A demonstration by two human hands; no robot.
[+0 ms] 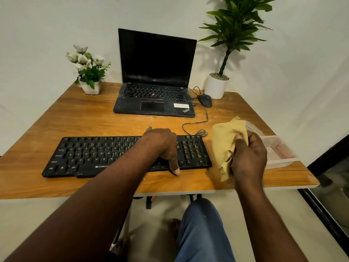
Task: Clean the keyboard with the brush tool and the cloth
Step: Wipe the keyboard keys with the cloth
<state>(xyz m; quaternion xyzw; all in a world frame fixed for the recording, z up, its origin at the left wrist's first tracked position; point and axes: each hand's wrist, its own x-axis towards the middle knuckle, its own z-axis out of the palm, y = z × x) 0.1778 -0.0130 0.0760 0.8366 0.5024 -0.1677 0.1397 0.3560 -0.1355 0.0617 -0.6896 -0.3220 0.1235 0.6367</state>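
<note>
A black keyboard [90, 156] lies across the near part of the wooden table [85, 118]. My left hand [162, 146] rests palm down on its right half, fingers over the far edge and thumb over the near edge, clasping it. Just right of the keyboard, my right hand [249, 157] holds a bunched yellow cloth [226, 142] raised slightly above the table. No brush tool is in view.
A clear plastic container [279, 154] sits at the table's right edge behind my right hand. Farther back stand an open black laptop [154, 95], a wired mouse [204, 100] with its cable looping toward the keyboard, a white flower pot [90, 87] and a potted plant [216, 87].
</note>
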